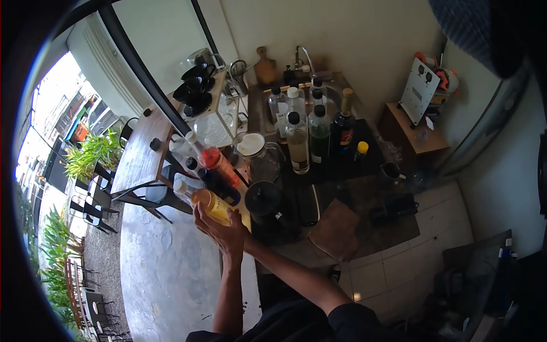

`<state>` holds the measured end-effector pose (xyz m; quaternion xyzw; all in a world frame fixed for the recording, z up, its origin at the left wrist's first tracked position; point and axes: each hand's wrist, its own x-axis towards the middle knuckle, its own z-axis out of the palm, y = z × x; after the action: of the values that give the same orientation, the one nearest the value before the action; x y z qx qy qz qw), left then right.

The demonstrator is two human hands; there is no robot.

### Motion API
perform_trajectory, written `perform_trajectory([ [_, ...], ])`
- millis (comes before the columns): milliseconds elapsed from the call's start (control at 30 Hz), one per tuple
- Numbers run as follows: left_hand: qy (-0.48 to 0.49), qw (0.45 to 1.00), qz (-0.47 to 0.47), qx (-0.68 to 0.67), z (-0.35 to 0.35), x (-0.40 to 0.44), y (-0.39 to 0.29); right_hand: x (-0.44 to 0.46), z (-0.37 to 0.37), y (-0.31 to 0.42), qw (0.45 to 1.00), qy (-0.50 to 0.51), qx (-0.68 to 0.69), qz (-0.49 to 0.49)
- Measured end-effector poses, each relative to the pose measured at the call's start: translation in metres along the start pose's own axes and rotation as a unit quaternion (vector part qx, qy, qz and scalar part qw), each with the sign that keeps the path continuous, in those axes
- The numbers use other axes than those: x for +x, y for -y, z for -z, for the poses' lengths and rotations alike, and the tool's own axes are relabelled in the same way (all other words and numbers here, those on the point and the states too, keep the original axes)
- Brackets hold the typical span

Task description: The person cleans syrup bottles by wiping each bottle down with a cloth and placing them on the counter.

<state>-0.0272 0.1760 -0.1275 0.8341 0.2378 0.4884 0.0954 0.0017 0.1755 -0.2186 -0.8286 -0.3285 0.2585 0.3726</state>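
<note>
The left hand [215, 229] grasps the yellow bottle [212, 206] by the counter [399, 229]'s left edge, the right hand [236, 223] near its base (grip unclear). A brown cloth [336, 229] lies rightward; leftward stands a wooden table [139, 151].

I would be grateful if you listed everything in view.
Yellow bottle: one, yellow, left of centre
Red bottle: one, red, beyond it
Other bottles: several, mixed, centre
Glass jug: one, clear, centre
Cloth: one, brown, centre right
Cutting board: one, brown, upper centre
Tap: one, silver, upper centre
Machine: one, white-orange, upper right
Long table: one, brown, left
Plants: several, green, left
Left hand: one, bare, on yellow bottle
Right hand: one, bare, beside left hand
</note>
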Motion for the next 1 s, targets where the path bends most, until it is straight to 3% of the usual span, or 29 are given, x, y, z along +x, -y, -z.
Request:
perform_trajectory([
  [167,0.007,0.99,0.028,-0.135,0.008,0.006,-0.034,-0.08,0.059,0.0,0.927,0.248,-0.148,0.24],
  [233,0.035,0.979,0.044,-0.195,0.017,0.007,-0.048,-0.109,0.112,-0.007,0.921,0.339,-0.048,0.187],
  [267,0.047,0.972,0.051,-0.224,0.018,0.005,-0.053,-0.124,0.147,-0.005,0.92,0.382,0.073,0.052],
  [433,0.088,0.95,0.029,-0.299,0.012,-0.027,-0.067,-0.143,0.302,-0.023,0.99,0.024,0.137,-0.024],
  [567,0.251,0.888,-0.025,-0.385,0.016,-0.068,-0.087,-0.103,0.388,-0.087,0.957,-0.285,0.044,-0.022],
  [600,0.242,0.887,-0.069,-0.387,0.013,-0.081,-0.09,-0.087,0.409,-0.112,0.937,-0.341,-0.065,-0.025],
  [633,0.232,0.885,-0.111,-0.388,0.009,-0.096,-0.092,-0.078,0.428,-0.124,0.925,-0.356,-0.124,-0.046],
  [700,0.335,0.843,-0.066,-0.416,0.014,-0.124,-0.096,-0.062,0.452,-0.134,0.904,-0.398,-0.132,-0.08],
  [800,0.335,0.838,-0.131,-0.41,0.019,-0.143,-0.1,-0.068,0.461,-0.083,0.912,-0.37,-0.09,-0.152],
  [933,0.408,0.806,-0.1,-0.417,0.012,-0.157,-0.092,-0.023,0.478,-0.122,0.887,-0.406,-0.195,-0.102],
  [1000,0.404,0.812,-0.089,-0.411,0.011,-0.155,-0.087,-0.011,0.479,-0.123,0.896,-0.37,-0.191,-0.153],
])
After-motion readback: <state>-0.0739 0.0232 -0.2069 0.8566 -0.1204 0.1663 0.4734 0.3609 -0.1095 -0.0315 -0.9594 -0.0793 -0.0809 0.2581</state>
